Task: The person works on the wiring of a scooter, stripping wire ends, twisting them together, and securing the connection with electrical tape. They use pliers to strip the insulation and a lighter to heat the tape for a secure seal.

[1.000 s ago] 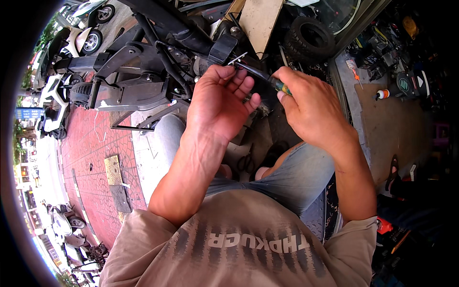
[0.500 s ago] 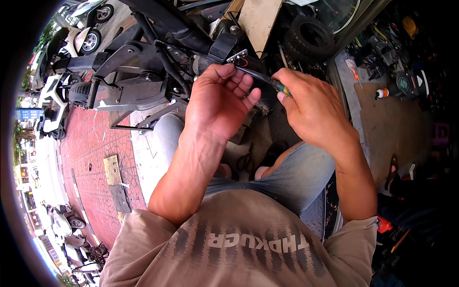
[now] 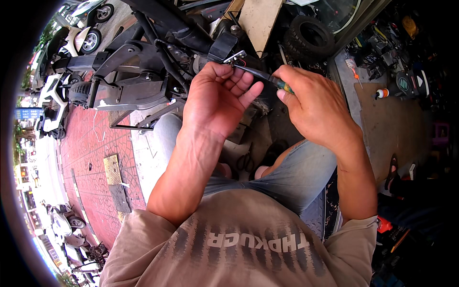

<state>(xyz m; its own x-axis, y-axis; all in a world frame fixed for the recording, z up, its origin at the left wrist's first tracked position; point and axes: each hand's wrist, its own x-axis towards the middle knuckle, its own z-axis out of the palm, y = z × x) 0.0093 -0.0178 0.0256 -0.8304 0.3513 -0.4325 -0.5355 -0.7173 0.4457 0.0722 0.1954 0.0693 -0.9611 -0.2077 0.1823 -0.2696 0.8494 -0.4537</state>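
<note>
My left hand is palm up, thumb and fingertips pinched beside a small metal piece with a thin red wire. What lies between the fingertips is too small and hidden to name. My right hand grips dark needle-nose pliers with a green and yellow handle. The pliers' narrow tip points left and reaches my left fingertips. Just beyond sits a black box-like part, close to the dark vehicle frame.
Tyres lie beyond my right hand, next to a wooden board. Scissors rest on the ground between my feet. To the right are a screwdriver and a small white bottle with an orange cap. Scooters stand at the left.
Both hands have shifted very slightly. The small metal piece has tilted a little between the frames, and the pliers' tip has stayed at my left fingertips.
</note>
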